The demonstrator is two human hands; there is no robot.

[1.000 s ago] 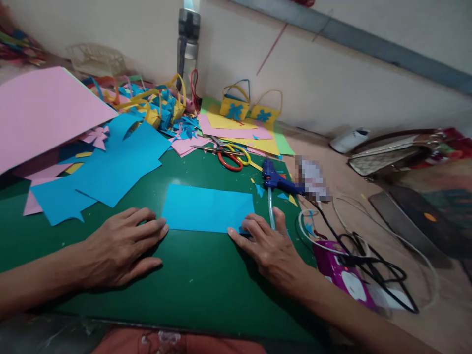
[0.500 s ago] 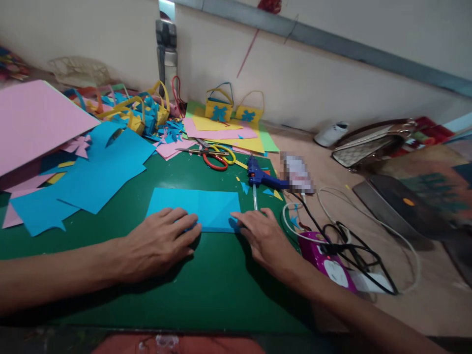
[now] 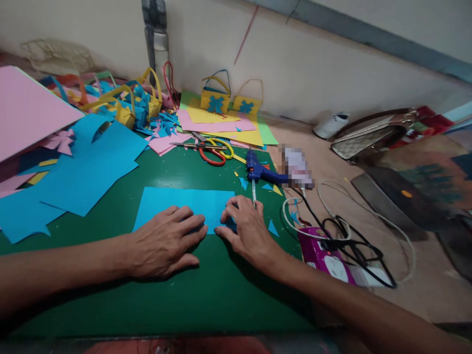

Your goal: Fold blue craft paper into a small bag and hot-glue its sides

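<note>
A light blue rectangle of paper point(image 3: 184, 197) with a crease lies on the green board in front of me. My left hand point(image 3: 171, 241) rests flat across its lower middle, fingers stretched out and thumb apart. At the paper's right end, my right hand point(image 3: 249, 228) has bent fingers gripping the sheet. Its thumb is at the lower edge and its fingertips are on the paper above. A shaded bit of blue shows between them; the rest of that end is hidden under the hand. Just beyond stands a blue glue gun point(image 3: 258, 169) with a clear glue stick.
Scissors point(image 3: 212, 150) with red and yellow handles lie behind the paper. Blue sheets point(image 3: 92, 167) and pink sheets point(image 3: 33, 113) cover the left. Small yellow paper bags point(image 3: 216, 101) stand at the back. A purple power strip point(image 3: 315, 241) with tangled cables lies right.
My right hand has moved left from the paper's right edge onto the sheet. My left hand has flattened, its thumb now spread. The view has shifted slightly.
</note>
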